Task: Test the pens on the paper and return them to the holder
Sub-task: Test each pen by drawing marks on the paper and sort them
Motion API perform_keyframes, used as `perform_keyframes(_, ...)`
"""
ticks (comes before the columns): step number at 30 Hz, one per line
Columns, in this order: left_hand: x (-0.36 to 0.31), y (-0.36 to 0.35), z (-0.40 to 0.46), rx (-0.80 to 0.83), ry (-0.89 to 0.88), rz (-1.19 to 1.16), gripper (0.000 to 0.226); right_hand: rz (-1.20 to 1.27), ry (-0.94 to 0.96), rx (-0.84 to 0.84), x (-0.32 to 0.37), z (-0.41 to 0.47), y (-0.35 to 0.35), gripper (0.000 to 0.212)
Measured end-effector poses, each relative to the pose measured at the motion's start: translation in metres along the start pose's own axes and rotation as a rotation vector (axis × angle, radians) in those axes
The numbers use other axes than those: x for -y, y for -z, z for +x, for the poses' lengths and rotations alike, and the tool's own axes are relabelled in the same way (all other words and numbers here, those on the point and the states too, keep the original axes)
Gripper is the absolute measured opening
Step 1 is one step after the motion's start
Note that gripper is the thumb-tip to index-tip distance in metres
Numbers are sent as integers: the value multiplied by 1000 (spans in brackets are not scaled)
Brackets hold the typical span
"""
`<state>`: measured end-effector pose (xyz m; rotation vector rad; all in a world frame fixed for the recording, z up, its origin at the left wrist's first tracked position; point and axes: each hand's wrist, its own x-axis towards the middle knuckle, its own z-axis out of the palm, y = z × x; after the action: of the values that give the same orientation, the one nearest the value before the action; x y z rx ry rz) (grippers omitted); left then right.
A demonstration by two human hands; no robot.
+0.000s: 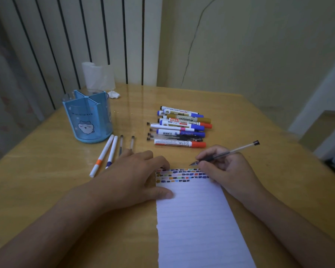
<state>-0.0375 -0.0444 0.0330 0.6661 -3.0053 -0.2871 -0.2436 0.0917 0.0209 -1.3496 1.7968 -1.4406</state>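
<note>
your right hand [225, 167] pinches a clear pen [228, 152], tip at the far edge of the paper [193, 219], near the tabletop's front edge. your left hand [141, 175] lies spread flat, pressing the paper's left side. rows of colour marks already fill the paper's top, so much testing looks done. the holder [87, 117], toward the back left corner, looks empty. four pens [112, 151] lie beside it and the marker pile [180, 126] waits mid-table: all returning is left.

The wooden table [240, 117] carries a blue holder [88, 118], scattered pens [179, 126], lined paper [197, 219], and perhaps crumpled tissue [114, 94].
</note>
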Motion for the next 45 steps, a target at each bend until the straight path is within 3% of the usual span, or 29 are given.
perform_keyframes(5,1,1,-1,-97,-23,-61,47,75,-73,-31,2,1,-1,21)
perform_keyframes(14,-1,0,-4,-222,-19,-214,22,108,-20,-9,9,-2,0,8)
perform_keyframes(17,-1,-1,-2,-245,-28,-242,9,216,-69,-9,14,-3,-1,16)
perform_keyframes(21,2,-1,0,-245,-33,-236,10,318,-93,24,20,-5,-2,4)
perform_keyframes(28,4,-4,1,-206,-19,-209,9,322,-49,30,19,-6,-1,17)
perform_keyframes(32,3,-3,1,-202,-16,-196,10,363,-72,32,18,-5,-2,3)
perform_keyframes(36,-2,0,0,-200,-22,-190,11,365,-70,54,20,-6,-3,16)
perform_keyframes(45,-8,4,0,-167,-19,-108,23,253,-75,84,20,-9,-5,20)
